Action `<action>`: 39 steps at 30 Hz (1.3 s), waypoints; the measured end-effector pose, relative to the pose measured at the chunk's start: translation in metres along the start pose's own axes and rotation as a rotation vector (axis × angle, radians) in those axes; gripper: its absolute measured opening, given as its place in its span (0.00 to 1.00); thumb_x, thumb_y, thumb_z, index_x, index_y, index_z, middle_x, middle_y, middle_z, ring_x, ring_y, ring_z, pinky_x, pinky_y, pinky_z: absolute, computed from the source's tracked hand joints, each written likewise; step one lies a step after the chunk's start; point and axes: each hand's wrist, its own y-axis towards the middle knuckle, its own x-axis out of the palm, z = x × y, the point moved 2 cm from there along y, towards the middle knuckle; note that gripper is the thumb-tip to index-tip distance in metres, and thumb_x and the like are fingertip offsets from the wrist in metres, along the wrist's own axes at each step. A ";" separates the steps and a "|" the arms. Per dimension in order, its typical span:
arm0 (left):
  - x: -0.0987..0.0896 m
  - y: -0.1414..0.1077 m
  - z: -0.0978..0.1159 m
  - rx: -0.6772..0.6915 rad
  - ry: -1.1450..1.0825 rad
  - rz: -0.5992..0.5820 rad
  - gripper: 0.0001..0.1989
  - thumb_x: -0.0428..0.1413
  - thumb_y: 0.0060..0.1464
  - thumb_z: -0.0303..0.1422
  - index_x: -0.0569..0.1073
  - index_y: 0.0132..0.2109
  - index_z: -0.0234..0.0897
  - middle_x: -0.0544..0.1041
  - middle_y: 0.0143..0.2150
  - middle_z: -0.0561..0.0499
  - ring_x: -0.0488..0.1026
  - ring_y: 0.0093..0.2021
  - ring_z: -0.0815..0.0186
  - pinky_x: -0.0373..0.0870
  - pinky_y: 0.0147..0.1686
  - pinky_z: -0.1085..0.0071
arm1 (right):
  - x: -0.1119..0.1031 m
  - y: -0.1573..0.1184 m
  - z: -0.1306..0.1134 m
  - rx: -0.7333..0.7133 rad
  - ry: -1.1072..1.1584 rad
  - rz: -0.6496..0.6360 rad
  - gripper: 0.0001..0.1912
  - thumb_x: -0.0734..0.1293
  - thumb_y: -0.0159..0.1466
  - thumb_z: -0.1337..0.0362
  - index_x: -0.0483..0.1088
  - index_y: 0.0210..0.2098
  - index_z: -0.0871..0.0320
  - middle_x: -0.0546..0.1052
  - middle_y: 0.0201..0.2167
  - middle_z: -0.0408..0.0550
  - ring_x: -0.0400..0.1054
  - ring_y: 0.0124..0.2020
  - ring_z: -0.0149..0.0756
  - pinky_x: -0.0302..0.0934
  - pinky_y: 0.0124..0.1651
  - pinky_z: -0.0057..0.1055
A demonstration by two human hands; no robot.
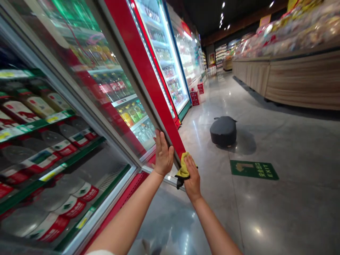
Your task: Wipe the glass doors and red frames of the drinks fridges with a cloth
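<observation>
On the left, bottles on green shelves. Next, a glass door, swung open. Left hand open and flat on the door's frame. Just right, right hand gripping a yellow cloth at the door's near low corner. Farther right, a dark round stool, then a green EXIT sign on the floor. Far right, a wooden bench.

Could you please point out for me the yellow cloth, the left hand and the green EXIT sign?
Yellow cloth [183, 169]: head view, on its uncovered part.
Left hand [163, 159]: head view, on the back of the hand.
Green EXIT sign [254, 170]: head view, on the middle of its face.
</observation>
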 end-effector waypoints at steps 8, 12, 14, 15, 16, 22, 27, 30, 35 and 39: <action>-0.058 0.084 -0.017 0.039 0.065 -0.009 0.34 0.41 0.71 0.30 0.35 0.76 0.46 0.39 0.79 0.47 0.36 0.77 0.61 0.44 0.74 0.52 | 0.005 0.130 -0.072 -0.243 0.130 -0.187 0.39 0.59 0.64 0.74 0.55 0.71 0.41 0.55 0.74 0.38 0.46 0.75 0.37 0.48 0.75 0.47; -0.064 0.086 -0.006 -0.031 0.056 -0.027 0.35 0.42 0.70 0.28 0.33 0.76 0.47 0.35 0.78 0.48 0.37 0.77 0.61 0.47 0.74 0.55 | 0.002 0.122 -0.073 -0.261 0.129 -0.212 0.41 0.59 0.62 0.76 0.55 0.71 0.40 0.55 0.74 0.38 0.48 0.74 0.38 0.50 0.74 0.47; -0.064 0.080 0.000 -0.055 0.049 -0.027 0.36 0.43 0.69 0.27 0.33 0.76 0.47 0.35 0.78 0.49 0.37 0.77 0.60 0.48 0.74 0.54 | 0.005 0.139 -0.086 -0.288 0.144 -0.206 0.41 0.59 0.62 0.77 0.55 0.71 0.41 0.54 0.74 0.39 0.48 0.75 0.38 0.48 0.75 0.48; -0.065 0.077 0.002 -0.058 0.043 -0.029 0.37 0.43 0.69 0.26 0.33 0.76 0.48 0.35 0.78 0.49 0.37 0.77 0.60 0.49 0.74 0.53 | 0.007 0.153 -0.097 -0.305 0.162 -0.196 0.41 0.59 0.63 0.76 0.55 0.71 0.42 0.54 0.74 0.40 0.47 0.75 0.38 0.47 0.75 0.48; -0.067 0.075 0.004 -0.056 0.032 -0.034 0.37 0.42 0.68 0.26 0.33 0.76 0.48 0.35 0.78 0.49 0.37 0.77 0.59 0.49 0.74 0.53 | 0.010 0.170 -0.109 -0.316 0.178 -0.193 0.39 0.59 0.63 0.75 0.56 0.71 0.43 0.54 0.74 0.41 0.47 0.75 0.38 0.46 0.75 0.47; -0.078 0.071 0.013 -0.109 0.012 -0.074 0.35 0.41 0.69 0.27 0.34 0.76 0.47 0.33 0.78 0.48 0.37 0.77 0.58 0.48 0.74 0.51 | 0.016 0.212 -0.137 -0.302 0.288 -0.212 0.35 0.60 0.62 0.73 0.64 0.68 0.48 0.57 0.74 0.43 0.52 0.74 0.39 0.51 0.73 0.42; -0.086 0.070 0.021 -0.153 0.031 -0.117 0.34 0.40 0.71 0.30 0.33 0.76 0.45 0.35 0.79 0.45 0.37 0.77 0.59 0.47 0.74 0.51 | 0.011 0.162 -0.093 -0.046 0.392 -0.168 0.31 0.62 0.59 0.69 0.72 0.62 0.49 0.72 0.65 0.45 0.63 0.68 0.43 0.54 0.71 0.51; -0.097 0.065 0.028 -0.170 0.035 -0.139 0.34 0.40 0.70 0.30 0.34 0.76 0.44 0.37 0.79 0.45 0.38 0.77 0.60 0.46 0.74 0.52 | 0.011 0.142 -0.091 0.014 0.390 -0.154 0.33 0.62 0.57 0.69 0.72 0.61 0.51 0.75 0.62 0.45 0.65 0.66 0.43 0.53 0.71 0.52; -0.132 0.041 0.040 -0.241 0.066 -0.067 0.34 0.41 0.70 0.30 0.36 0.76 0.44 0.38 0.79 0.46 0.41 0.77 0.57 0.48 0.74 0.52 | 0.020 0.111 -0.133 -0.101 0.260 -0.140 0.35 0.60 0.57 0.71 0.69 0.64 0.51 0.72 0.64 0.48 0.63 0.67 0.44 0.55 0.70 0.51; -0.171 0.009 0.044 -0.275 0.062 0.040 0.33 0.41 0.71 0.32 0.36 0.76 0.45 0.38 0.78 0.47 0.42 0.77 0.55 0.54 0.73 0.51 | 0.041 0.114 -0.203 -0.309 0.154 -0.181 0.40 0.59 0.60 0.73 0.59 0.71 0.47 0.64 0.70 0.48 0.59 0.70 0.45 0.56 0.70 0.51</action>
